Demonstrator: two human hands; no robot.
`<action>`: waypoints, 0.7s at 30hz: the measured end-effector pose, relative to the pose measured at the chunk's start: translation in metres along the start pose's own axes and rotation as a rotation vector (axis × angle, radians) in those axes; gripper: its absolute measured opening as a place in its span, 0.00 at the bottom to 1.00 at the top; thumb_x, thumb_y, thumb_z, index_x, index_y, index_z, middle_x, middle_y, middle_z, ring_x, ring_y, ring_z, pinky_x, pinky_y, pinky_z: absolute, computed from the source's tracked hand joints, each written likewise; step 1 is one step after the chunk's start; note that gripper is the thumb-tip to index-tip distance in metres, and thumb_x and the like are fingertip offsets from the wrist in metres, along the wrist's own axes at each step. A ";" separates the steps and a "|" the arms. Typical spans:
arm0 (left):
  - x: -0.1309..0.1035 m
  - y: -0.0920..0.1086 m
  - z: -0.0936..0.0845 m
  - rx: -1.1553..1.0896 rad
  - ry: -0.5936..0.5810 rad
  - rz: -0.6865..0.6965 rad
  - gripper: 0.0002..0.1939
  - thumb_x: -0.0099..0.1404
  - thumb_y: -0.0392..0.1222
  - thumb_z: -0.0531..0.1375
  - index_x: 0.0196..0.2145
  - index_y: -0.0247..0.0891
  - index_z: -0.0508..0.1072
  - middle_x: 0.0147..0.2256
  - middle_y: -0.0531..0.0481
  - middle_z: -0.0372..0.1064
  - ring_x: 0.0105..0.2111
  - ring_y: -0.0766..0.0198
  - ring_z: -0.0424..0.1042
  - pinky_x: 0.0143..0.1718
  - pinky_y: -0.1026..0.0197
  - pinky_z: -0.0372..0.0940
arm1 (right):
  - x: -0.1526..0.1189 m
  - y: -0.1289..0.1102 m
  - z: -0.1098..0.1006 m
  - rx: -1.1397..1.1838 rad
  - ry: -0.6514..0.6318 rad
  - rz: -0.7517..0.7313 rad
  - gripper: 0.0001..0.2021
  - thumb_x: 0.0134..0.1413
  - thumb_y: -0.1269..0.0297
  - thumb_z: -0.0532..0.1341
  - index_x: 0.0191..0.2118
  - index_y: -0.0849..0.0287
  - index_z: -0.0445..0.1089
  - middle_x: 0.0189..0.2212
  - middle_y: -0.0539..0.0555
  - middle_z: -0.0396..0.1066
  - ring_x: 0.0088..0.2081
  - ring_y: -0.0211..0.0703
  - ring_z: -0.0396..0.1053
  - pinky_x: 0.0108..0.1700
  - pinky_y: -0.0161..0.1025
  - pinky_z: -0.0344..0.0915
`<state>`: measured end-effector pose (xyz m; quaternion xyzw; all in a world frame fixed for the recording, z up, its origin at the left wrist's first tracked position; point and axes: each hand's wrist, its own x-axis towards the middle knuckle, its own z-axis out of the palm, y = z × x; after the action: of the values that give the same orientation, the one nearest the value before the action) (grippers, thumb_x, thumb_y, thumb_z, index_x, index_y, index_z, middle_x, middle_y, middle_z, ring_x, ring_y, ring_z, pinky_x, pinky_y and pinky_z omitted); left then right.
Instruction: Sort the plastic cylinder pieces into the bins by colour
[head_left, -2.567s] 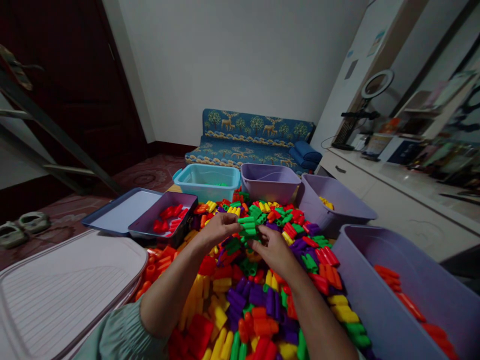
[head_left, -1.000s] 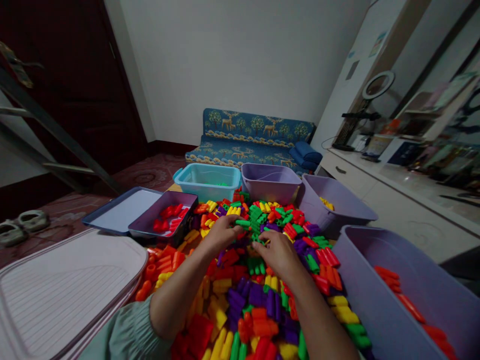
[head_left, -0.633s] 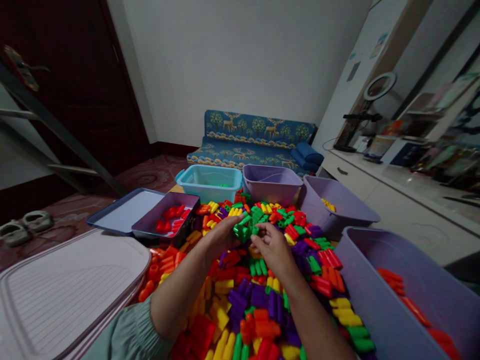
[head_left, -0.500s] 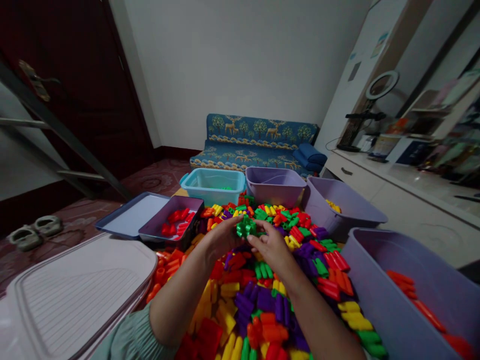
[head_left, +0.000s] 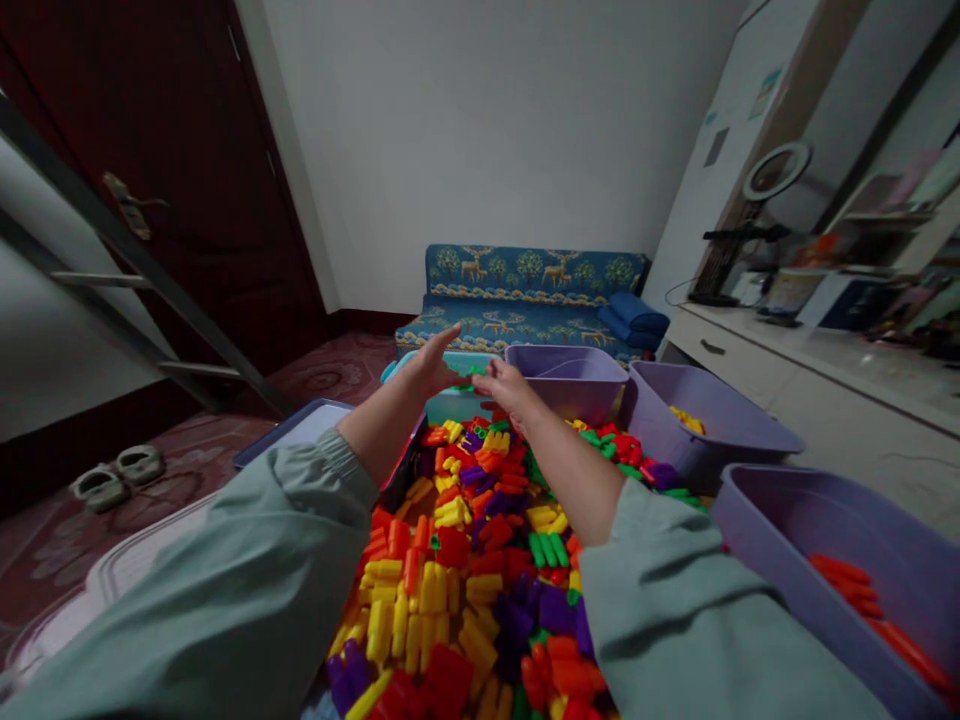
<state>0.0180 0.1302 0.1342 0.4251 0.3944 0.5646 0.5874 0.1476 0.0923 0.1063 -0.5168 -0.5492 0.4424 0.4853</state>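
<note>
Both arms reach forward to the turquoise bin [head_left: 450, 408] at the far side of the toy heap. My left hand [head_left: 429, 368] is above its near rim, open, thumb and fingers apart. Just to the right, my right hand [head_left: 508, 390] hangs over the bin's right corner, fingers loosely bent and apart. Green plastic building blocks [head_left: 471, 380] show between the hands, low in the bin; neither hand appears to grip them. Beneath my forearms spreads a heap of red, yellow, purple, orange and green tube-shaped building blocks [head_left: 420, 600].
Purple bins stand at the back [head_left: 566, 370], at back right with yellow blocks [head_left: 712, 420], and at right with red ones [head_left: 832, 560]. On the left are a pale lid [head_left: 142, 560] and a blue-rimmed lid [head_left: 307, 425]. A patterned sofa [head_left: 525, 310] stands behind.
Both hands have moved forward from over the heap to the turquoise bin. The green blocks held between them have been let go, and the fingers have parted. The view has shifted slightly.
</note>
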 end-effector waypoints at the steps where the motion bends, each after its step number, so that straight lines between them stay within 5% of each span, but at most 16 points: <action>1: -0.006 -0.010 -0.001 0.029 0.024 0.020 0.29 0.56 0.48 0.62 0.54 0.37 0.64 0.55 0.33 0.60 0.54 0.43 0.62 0.45 0.44 0.65 | -0.008 0.014 -0.004 -0.023 0.021 -0.030 0.22 0.45 0.67 0.64 0.50 0.57 0.65 0.51 0.57 0.68 0.44 0.44 0.71 0.39 0.39 0.71; 3: -0.021 -0.034 0.000 0.083 0.052 0.060 0.30 0.53 0.49 0.64 0.53 0.41 0.66 0.57 0.39 0.60 0.58 0.46 0.58 0.51 0.46 0.61 | -0.030 0.043 -0.017 -0.113 0.072 -0.107 0.24 0.46 0.67 0.63 0.52 0.60 0.64 0.51 0.59 0.69 0.47 0.45 0.70 0.46 0.41 0.69; 6: -0.050 -0.072 0.003 0.257 -0.028 0.193 0.27 0.50 0.48 0.66 0.48 0.37 0.72 0.52 0.40 0.68 0.54 0.48 0.65 0.52 0.49 0.61 | -0.068 0.077 -0.046 -0.363 0.082 -0.197 0.23 0.46 0.69 0.61 0.51 0.60 0.66 0.48 0.59 0.71 0.46 0.46 0.71 0.50 0.45 0.67; 11: -0.087 -0.117 0.014 0.608 -0.132 0.340 0.19 0.53 0.43 0.64 0.43 0.39 0.76 0.47 0.42 0.72 0.53 0.50 0.66 0.56 0.49 0.57 | -0.103 0.091 -0.114 -0.695 0.224 -0.243 0.22 0.48 0.64 0.61 0.51 0.61 0.68 0.50 0.60 0.71 0.52 0.50 0.67 0.56 0.48 0.61; 16: -0.100 -0.135 0.015 0.860 -0.161 0.418 0.22 0.53 0.41 0.64 0.47 0.40 0.75 0.54 0.39 0.65 0.57 0.47 0.61 0.58 0.47 0.55 | -0.088 0.081 -0.163 -0.999 0.330 -0.130 0.25 0.49 0.62 0.61 0.54 0.64 0.66 0.52 0.63 0.69 0.53 0.52 0.66 0.57 0.47 0.58; 21: -0.101 -0.142 0.006 0.977 -0.192 0.431 0.26 0.54 0.42 0.63 0.52 0.39 0.72 0.56 0.38 0.60 0.58 0.46 0.59 0.59 0.46 0.55 | -0.058 0.083 -0.174 -1.198 0.288 -0.012 0.34 0.50 0.52 0.61 0.59 0.67 0.60 0.56 0.66 0.64 0.57 0.57 0.61 0.58 0.47 0.54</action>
<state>0.0646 0.0285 0.0006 0.7696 0.4595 0.3818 0.2255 0.3311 0.0380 0.0434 -0.7510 -0.6343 -0.0199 0.1824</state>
